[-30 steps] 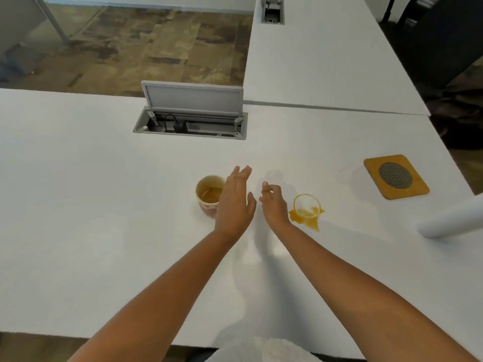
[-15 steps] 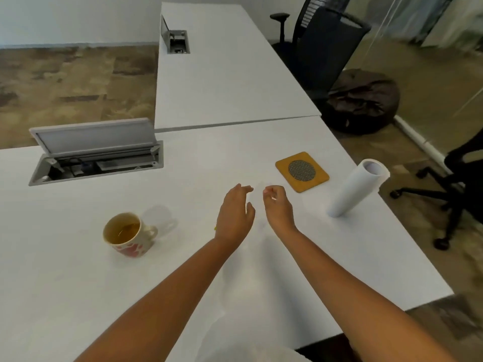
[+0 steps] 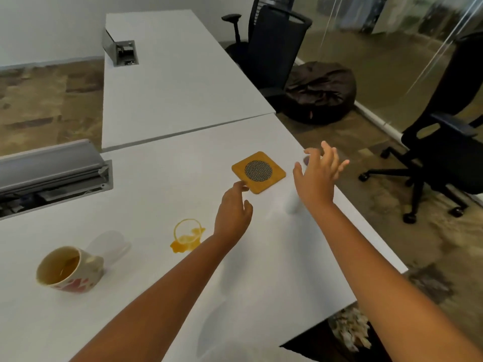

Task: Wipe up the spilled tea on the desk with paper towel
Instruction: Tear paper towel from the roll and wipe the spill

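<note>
A yellow-brown tea spill, ring-shaped with a small puddle below, lies on the white desk. The white paper towel roll lies near the desk's right edge, mostly hidden behind my right hand. That hand hovers over the roll with fingers spread, holding nothing. My left hand is open too, just right of the spill, fingertips near the coaster's corner.
A mug with tea in it stands at the left. A yellow coaster with a mesh centre lies beyond my hands. An open cable box sits at the back left. Office chairs and a dark beanbag stand right of the desk.
The view has swung further right. My hands have spread apart; the right one has reached out over the paper towel roll, and the left has moved forward toward the coaster.
</note>
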Available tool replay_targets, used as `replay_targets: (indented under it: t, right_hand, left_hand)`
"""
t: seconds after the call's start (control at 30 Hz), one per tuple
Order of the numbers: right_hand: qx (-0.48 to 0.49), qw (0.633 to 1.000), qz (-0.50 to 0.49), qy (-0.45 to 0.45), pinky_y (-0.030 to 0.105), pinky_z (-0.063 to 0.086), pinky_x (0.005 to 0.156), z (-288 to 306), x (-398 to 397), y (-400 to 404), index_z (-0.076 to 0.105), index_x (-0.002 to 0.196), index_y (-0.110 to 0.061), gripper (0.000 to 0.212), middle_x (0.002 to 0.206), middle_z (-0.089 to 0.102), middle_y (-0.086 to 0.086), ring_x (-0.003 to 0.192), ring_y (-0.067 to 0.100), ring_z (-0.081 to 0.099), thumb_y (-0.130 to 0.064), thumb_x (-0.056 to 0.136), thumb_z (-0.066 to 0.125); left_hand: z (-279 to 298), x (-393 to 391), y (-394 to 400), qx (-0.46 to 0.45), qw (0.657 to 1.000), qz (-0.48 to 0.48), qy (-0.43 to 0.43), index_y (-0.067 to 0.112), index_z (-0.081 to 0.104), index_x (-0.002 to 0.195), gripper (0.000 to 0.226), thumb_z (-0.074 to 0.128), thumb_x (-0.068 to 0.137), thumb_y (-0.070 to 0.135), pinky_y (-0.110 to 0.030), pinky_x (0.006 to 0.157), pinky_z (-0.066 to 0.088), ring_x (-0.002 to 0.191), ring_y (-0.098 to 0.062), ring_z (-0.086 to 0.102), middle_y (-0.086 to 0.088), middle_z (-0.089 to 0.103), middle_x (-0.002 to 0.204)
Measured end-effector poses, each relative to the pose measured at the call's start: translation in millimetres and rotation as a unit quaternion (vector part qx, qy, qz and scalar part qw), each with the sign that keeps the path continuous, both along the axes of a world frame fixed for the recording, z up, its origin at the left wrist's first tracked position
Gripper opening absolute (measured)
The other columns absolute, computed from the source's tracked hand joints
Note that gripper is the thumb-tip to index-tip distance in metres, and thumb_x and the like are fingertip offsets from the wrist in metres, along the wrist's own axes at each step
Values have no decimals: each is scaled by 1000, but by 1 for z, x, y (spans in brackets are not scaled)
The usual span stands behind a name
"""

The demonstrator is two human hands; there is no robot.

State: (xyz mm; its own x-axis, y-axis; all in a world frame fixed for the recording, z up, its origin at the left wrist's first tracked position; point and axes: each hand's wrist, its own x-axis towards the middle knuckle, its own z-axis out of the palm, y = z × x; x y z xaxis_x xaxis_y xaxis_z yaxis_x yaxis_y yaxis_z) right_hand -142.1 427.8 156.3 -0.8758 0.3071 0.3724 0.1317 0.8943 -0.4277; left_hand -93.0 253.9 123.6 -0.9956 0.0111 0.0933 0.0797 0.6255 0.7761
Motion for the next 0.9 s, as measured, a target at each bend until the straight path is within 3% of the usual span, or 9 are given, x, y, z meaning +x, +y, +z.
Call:
replay_targets:
  t: [0.07,0.13,0.2,0.27,0.3,0.43,0.5,0.7,0.9]
  right_hand:
    - [6,999,-6,-41,53,-4,114,-3,-2,13,54,111,-17,25,151,25,13,143,32,11,-31,90,54]
    - [11,997,0,-74,53,2,114,-7,-2,21,55,111,-17,27,151,26,12,142,33,17,-34,90,55]
    - [-6,995,22,-96,50,24,111,-10,0,26,54,117,-16,31,148,31,9,132,32,35,-31,90,56]
    - [-45,993,52,-91,42,47,96,-9,3,28,53,120,-15,32,144,36,4,118,29,49,-25,90,57]
    - [-58,993,61,-82,39,51,91,-8,4,28,55,118,-14,30,141,39,3,114,27,52,-24,89,58]
    - [-77,992,83,-54,28,50,81,1,6,16,63,96,-12,20,130,47,4,104,22,56,-28,84,65]
    - [-69,992,93,-50,26,50,78,2,10,7,64,93,-14,23,126,48,3,102,20,56,-34,81,68]
    - [-112,981,152,-51,28,56,78,1,30,-32,63,93,-13,26,115,50,4,99,21,59,-35,80,69]
    - [-232,943,229,-73,27,55,81,-7,34,-42,57,111,-15,38,122,53,5,99,18,60,-28,78,72]
  left_hand:
    - [1,-3,5,-7,1000,-5,-3,15,38,132,43,44,90,9,-23,87,37,119,-17,47,2,54,130]
    - [1,-6,9,-13,1000,-14,-6,15,39,131,41,45,90,10,-24,86,38,117,-18,48,2,54,130]
    - [1,-9,13,-16,1000,-24,-13,15,41,128,38,46,90,11,-25,86,39,115,-19,50,1,55,129]
    - [2,-14,16,-15,999,-32,-22,14,44,125,35,47,90,12,-24,85,40,112,-19,53,-1,56,127]
    - [2,-16,17,-17,999,-38,-26,12,47,123,32,48,90,13,-23,85,39,111,-19,54,-2,57,125]
    - [7,-24,27,-4,998,-49,-44,9,56,107,18,50,90,13,-19,81,36,109,-19,55,-5,59,116]
    - [13,-28,32,21,997,-44,-56,8,53,110,21,51,91,17,-23,82,39,110,-20,55,-7,58,118]
    - [37,-31,35,101,991,7,-82,5,46,122,37,42,96,32,-26,80,41,101,-19,57,-9,59,119]
    - [40,-39,15,79,990,17,-116,2,52,114,25,45,90,8,-28,76,42,103,-29,58,-15,61,112]
